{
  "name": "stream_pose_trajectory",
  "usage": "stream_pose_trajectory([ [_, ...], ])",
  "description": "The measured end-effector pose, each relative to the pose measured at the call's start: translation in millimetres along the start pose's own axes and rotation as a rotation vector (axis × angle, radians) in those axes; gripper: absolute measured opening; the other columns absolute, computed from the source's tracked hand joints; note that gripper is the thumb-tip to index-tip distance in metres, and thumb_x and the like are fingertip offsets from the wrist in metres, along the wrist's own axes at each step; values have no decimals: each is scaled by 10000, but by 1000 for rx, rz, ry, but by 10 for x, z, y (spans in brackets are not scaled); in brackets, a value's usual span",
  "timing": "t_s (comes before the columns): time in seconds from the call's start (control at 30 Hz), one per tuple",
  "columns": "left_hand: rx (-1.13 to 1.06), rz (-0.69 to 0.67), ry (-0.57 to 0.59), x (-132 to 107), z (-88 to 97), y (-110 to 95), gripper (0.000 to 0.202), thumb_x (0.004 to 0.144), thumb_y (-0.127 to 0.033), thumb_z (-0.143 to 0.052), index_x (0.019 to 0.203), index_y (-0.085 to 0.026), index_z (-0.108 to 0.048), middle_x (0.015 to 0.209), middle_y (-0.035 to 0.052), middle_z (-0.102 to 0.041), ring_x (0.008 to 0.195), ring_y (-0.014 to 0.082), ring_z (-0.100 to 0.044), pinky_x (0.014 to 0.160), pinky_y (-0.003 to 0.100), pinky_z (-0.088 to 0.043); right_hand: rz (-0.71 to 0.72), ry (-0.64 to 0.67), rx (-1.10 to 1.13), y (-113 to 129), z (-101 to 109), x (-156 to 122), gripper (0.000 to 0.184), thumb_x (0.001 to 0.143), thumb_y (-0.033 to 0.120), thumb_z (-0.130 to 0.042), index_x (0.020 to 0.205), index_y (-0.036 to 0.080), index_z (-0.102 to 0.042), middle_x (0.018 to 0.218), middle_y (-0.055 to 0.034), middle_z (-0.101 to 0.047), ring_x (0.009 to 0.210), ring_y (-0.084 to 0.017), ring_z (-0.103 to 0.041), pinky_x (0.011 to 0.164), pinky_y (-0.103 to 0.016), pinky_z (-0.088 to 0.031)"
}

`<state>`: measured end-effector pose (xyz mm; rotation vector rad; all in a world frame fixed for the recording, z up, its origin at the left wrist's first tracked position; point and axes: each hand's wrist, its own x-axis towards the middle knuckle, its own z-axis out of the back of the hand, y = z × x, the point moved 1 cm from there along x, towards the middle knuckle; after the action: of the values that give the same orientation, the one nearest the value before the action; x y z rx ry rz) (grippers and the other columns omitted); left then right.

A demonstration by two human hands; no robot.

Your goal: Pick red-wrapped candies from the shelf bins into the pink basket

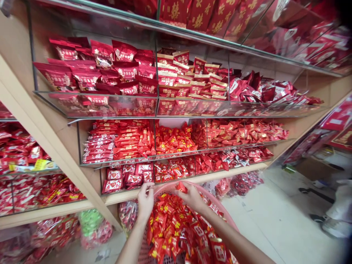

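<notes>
My right hand [190,197] pinches a small red-wrapped candy [181,187] over the far part of a pink plastic basket [224,211]. Loose red-and-yellow wrapped candies [166,223] fill the basket, with larger red packets [218,251] at its near right. At the basket's far left rim is my left hand [145,202], its fingers curled closed; whatever they may hold is hidden. Just beyond both hands, the lowest shelf bin [172,170] contains red wrapped candies. White-and-red heart packets [113,175] lie in the bin beyond my left hand.
Glass-fronted shelves [181,154] of red candy packets rise ahead, divided by clear panels. A wooden upright [52,143] stands left. Bagged goods [95,227] lie beneath the shelves. Pale tiled floor [264,209] extends right, where a person's shoe [337,227] shows at the edge.
</notes>
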<state>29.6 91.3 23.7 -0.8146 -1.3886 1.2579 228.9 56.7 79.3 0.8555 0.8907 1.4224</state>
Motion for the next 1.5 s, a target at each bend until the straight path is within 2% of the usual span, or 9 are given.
stream_pose_trajectory([
  [0.13,-14,7,3,2,-6,12,176,748,-304,-514,829,-185,-614,821,42,-665,800,183,-632,745,310,-491,-235,96,322,-58,59,-180,315,695,470,-620,866,208,-596,827,-17,-548,800,-195,-524,516,-274,-510],
  [0.23,-19,8,0,-4,-4,9,178,749,-308,-516,831,-184,-614,823,42,-666,805,182,-632,750,310,-492,-304,122,434,-103,18,-267,362,646,490,-673,870,215,-605,951,-34,-562,969,-239,-505,538,-281,-537],
  [0.6,-7,-1,-3,-11,10,1,177,752,-306,-515,828,-187,-622,822,38,-667,804,179,-630,745,302,-489,-431,106,664,-109,-115,-285,366,621,469,-721,906,257,-633,1078,-13,-545,999,-183,-502,683,-287,-561],
  [0.83,5,-2,-1,-9,4,-13,173,752,-297,-504,826,-189,-617,819,39,-661,799,180,-627,733,301,-487,-365,154,789,-127,-80,-315,342,668,443,-706,957,275,-635,1005,4,-559,933,-152,-522,774,-325,-529],
  [0.93,5,-5,-2,-8,4,-18,170,751,-297,-509,826,-189,-616,813,37,-661,790,180,-627,745,307,-486,-291,120,686,-52,19,-242,326,690,457,-680,946,260,-637,935,0,-580,885,-166,-529,772,-335,-507],
  [1.07,0,-8,-6,-5,5,-24,177,753,-315,-514,817,-188,-619,805,38,-662,788,182,-627,752,316,-489,-68,0,376,11,102,-44,339,682,455,-674,909,208,-628,868,-12,-608,854,-196,-543,793,-333,-454],
  [1.2,-8,-10,-8,-2,4,-31,182,753,-324,-512,814,-189,-618,805,36,-664,788,181,-631,732,312,-500,73,-30,213,-89,-11,126,267,713,401,-629,880,200,-574,792,10,-576,753,-168,-538,714,-289,-446],
  [1.33,-10,-9,-10,-2,1,-21,174,749,-312,-509,812,-189,-615,799,33,-665,783,178,-635,730,310,-502,198,-76,27,-238,-153,207,259,723,256,-591,973,214,-539,918,-10,-582,809,-170,-533,775,-303,-427],
  [1.5,-6,-9,-10,-1,2,-2,164,744,-285,-504,814,-185,-613,800,37,-666,777,180,-634,726,315,-502,222,-50,-132,-385,-220,269,292,708,154,-566,992,220,-550,961,-21,-595,874,-189,-541,805,-327,-421],
])
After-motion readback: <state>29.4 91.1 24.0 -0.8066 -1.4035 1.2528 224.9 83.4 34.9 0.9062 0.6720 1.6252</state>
